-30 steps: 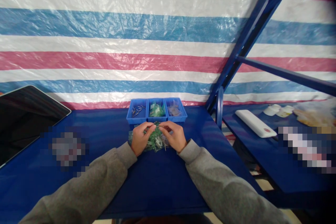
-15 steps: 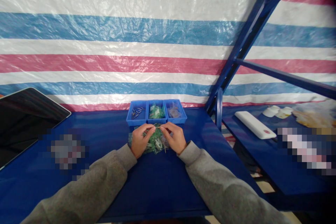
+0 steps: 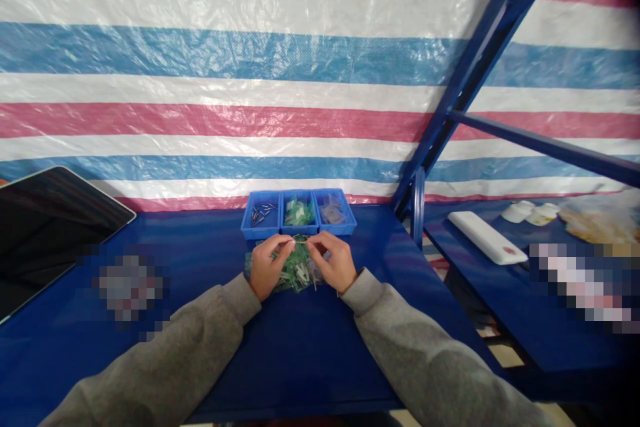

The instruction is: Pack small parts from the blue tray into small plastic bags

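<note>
Between both hands' pinched grips [image 3: 271, 263] [image 3: 333, 259], a thin piece [image 3: 301, 241], ends at the fingertips, above green packets [image 3: 299, 267].

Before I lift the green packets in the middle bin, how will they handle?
Likely floppy: the green packets look like crumpled film. Probably slippery, given their sheen. They overlap in the middle bin, so lifting one may drag others.

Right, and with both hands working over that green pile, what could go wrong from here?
The thin piece pinched between the left hand and right hand could slip and get lost in the green pile below. The blue bins sit just beyond the fingertips, so a forward nudge might jostle them.
</note>
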Demonstrator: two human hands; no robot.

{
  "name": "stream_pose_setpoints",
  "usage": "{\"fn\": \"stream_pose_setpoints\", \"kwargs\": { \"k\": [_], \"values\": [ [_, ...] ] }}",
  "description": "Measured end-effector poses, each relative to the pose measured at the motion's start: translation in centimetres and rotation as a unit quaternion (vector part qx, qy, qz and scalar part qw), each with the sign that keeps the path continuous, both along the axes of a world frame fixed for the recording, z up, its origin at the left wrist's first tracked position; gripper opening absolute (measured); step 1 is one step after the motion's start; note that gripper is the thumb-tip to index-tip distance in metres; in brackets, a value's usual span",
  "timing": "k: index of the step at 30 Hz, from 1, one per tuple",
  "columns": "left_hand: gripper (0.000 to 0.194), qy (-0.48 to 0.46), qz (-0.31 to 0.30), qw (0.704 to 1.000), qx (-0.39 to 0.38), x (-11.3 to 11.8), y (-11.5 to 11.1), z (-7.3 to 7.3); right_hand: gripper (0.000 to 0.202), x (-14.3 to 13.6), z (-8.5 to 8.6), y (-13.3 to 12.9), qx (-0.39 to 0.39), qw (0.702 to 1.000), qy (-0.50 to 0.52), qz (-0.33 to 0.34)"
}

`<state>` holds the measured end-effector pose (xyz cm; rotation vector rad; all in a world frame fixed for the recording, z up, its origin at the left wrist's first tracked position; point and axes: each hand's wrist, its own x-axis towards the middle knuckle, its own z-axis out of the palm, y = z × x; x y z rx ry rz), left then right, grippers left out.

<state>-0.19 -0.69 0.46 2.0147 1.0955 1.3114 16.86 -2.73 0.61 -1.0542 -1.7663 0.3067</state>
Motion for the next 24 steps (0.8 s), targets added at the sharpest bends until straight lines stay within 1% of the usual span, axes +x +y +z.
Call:
{"fn": "stream_pose_setpoints", "kwargs": {
  "k": [7, 12, 17, 24],
  "values": [
    [0.017, -0.007, -0.006, 1.000, -0.004, -0.04, -0.01, -0.05, 0.016, 0.02, -0.22, 0.16, -0.003, 1.000, 0.000, -0.006],
    [0.017, -0.011, -0.002, 1.000, -0.012, -0.10, 0.03, -0.12, 0.017, 0.12, -0.44, 0.22, 0.001, 1.000, 0.022, 0.001],
    [0.017, -0.009, -0.008, 1.000, -0.011, -0.05, -0.01, -0.05, 0.016, 0.09, -0.43, 0.23, 0.001, 1.000, 0.022, 0.008],
    [0.016, 0.000, -0.008, 1.000, 0.021, 0.02, -0.03, 0.18, 0.014, 0.03, -0.64, 0.33, -0.008, 1.000, 0.010, -0.004]
  ]
}}
